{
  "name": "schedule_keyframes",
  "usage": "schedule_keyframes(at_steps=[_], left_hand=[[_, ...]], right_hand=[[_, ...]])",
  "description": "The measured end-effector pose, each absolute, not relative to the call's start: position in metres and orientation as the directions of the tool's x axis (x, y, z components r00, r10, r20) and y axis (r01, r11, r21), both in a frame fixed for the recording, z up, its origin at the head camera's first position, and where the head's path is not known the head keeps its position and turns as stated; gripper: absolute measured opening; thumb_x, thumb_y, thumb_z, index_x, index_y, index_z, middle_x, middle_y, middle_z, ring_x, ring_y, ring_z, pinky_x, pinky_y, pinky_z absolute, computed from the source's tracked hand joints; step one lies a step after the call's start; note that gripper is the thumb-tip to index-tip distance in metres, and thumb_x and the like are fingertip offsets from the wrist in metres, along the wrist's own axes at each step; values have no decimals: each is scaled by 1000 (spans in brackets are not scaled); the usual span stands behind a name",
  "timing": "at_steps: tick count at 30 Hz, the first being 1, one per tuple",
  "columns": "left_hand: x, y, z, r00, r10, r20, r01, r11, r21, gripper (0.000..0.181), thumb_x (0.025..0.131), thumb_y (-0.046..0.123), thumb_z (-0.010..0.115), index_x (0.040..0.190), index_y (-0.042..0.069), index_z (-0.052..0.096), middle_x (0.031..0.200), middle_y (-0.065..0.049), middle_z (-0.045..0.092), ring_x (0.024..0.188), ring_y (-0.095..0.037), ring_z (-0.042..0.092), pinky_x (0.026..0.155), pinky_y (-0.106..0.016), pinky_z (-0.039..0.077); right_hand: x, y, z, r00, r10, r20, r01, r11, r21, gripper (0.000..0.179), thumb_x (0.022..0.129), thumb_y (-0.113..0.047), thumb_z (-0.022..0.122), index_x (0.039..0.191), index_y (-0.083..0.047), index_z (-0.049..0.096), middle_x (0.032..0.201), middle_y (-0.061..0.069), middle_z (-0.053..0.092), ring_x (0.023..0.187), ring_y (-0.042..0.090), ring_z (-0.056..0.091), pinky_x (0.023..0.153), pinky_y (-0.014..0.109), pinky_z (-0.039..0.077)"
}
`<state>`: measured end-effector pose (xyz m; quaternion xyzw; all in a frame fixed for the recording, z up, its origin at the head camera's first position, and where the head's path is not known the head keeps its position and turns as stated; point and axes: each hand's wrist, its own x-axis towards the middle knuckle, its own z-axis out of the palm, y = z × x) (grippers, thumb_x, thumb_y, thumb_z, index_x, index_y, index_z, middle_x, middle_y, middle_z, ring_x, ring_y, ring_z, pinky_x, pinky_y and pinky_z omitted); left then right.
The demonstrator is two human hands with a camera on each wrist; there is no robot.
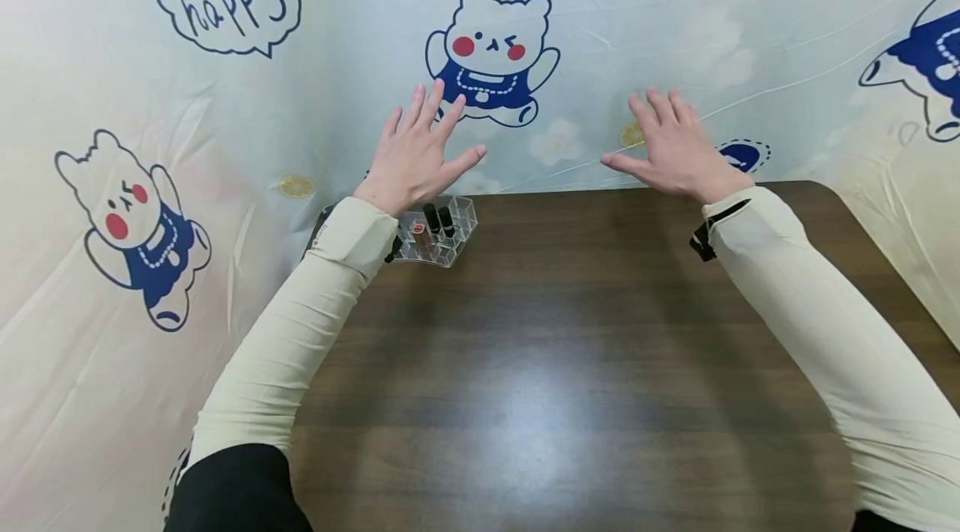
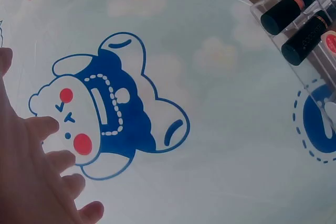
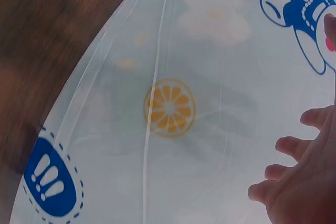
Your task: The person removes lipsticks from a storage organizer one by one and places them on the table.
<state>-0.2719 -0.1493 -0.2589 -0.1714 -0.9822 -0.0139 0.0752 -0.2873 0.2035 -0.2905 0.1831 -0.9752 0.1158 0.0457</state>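
My left hand (image 1: 416,153) is held up with its fingers spread, above the far left part of the table, and nothing is in it. Just below that wrist stands a clear lipstick organizer (image 1: 463,219), partly hidden by the sleeve. It holds several lipsticks, among them black-capped ones (image 1: 447,222) and a brown one (image 1: 422,238). The left wrist view shows the black lipsticks (image 2: 304,40) close up at the right edge. My right hand (image 1: 678,148), likewise spread and holding nothing, hovers over the table's far right edge.
The brown wooden table (image 1: 562,348) reaches from the person to the far side. A pale curtain (image 1: 360,32) printed with blue-clothed bears, flowers and lemon slices hangs behind and at both sides. Each wrist wears a black strap (image 1: 702,242) by a cream sleeve.
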Motion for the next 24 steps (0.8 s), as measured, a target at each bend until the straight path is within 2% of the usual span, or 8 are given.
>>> schedule_keyframes(at_steps=[11, 21, 24], left_hand=[[-269, -172, -270, -900, 337, 277, 358, 933, 27, 82, 93, 70, 25, 157, 21, 10, 164, -3, 1, 152, -24, -1, 121, -50, 8], [-259, -228, -286, -935, 204, 290, 268, 942, 203, 78, 96, 66, 23, 157, 19, 9, 164, -5, 2, 152, -25, 1, 120, -53, 11], [-258, -250, -300, -940, 147, 308, 232, 937, 260, 76, 97, 63, 24, 157, 17, 11, 164, -7, 5, 151, -28, 6, 119, -55, 13]], right_hand=[[-292, 174, -303, -901, -412, 136, -433, 877, -207, 95, 92, -65, 45, 156, -4, 10, 161, 23, 6, 148, 45, -2, 115, 65, 3], [-298, 144, -332, -863, -484, 145, -504, 836, -217, 93, 92, -62, 49, 155, -3, 13, 161, 23, 11, 148, 46, 5, 118, 59, 9], [-297, 133, -346, -859, -494, 131, -512, 829, -226, 93, 92, -62, 50, 155, -4, 14, 161, 22, 11, 148, 44, 5, 119, 57, 9]])
